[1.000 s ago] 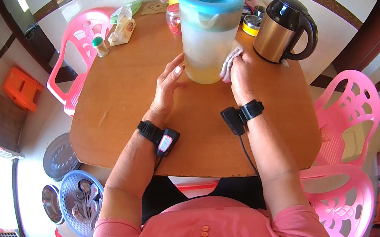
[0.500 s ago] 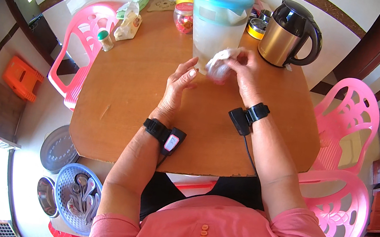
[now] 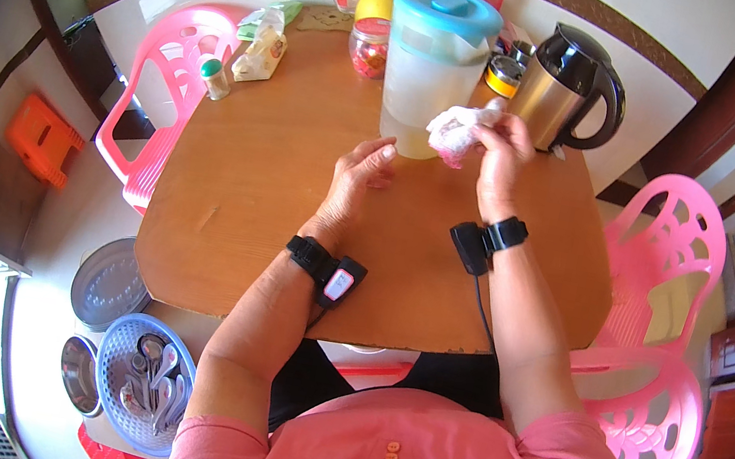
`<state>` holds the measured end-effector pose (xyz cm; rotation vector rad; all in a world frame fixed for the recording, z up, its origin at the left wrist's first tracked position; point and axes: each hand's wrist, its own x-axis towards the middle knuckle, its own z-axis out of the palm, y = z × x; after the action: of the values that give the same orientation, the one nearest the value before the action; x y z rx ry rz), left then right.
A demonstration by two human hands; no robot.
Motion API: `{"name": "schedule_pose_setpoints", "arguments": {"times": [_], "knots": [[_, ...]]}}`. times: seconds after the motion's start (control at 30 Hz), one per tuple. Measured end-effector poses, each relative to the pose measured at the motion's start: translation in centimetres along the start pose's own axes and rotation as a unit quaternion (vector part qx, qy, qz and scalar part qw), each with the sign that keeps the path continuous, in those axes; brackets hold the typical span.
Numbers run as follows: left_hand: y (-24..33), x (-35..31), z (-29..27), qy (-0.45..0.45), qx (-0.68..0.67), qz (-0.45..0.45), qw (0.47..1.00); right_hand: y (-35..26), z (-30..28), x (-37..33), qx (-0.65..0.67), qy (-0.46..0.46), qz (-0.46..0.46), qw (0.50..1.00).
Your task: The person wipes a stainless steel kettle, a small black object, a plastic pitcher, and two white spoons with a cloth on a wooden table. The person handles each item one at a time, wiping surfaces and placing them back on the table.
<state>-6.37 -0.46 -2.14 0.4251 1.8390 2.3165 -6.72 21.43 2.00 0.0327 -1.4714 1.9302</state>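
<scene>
A home dining area: wooden table [image 3: 250, 170], pink plastic chairs [image 3: 627, 305], black-and-gold kettle [image 3: 547, 94].

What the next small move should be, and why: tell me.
I'd bring the left hand against the jug to steady it, probably: that hand looks empty and apart from the jug, while the right hand pinches a crumpled cloth by the jug's lower right side.
</scene>
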Motion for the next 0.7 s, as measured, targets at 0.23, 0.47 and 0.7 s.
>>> {"name": "schedule_pose_setpoints", "arguments": {"times": [0.23,0.47,0.7], "knots": [[-0.1,0.2,0.1,0.006,-0.008,-0.011,1.000,-5.7,3.3,0.1,-0.007,-0.024,-0.142,0.990],[0.1,-0.2,0.5,0.010,-0.028,-0.010,1.000,-3.8,6.1,0.8,-0.218,-0.068,-0.139,0.964],[0.4,-0.2,0.4,-0.002,-0.024,-0.027,0.999,0.5,2.0,2.2,-0.067,-0.075,-0.010,0.995]]}}
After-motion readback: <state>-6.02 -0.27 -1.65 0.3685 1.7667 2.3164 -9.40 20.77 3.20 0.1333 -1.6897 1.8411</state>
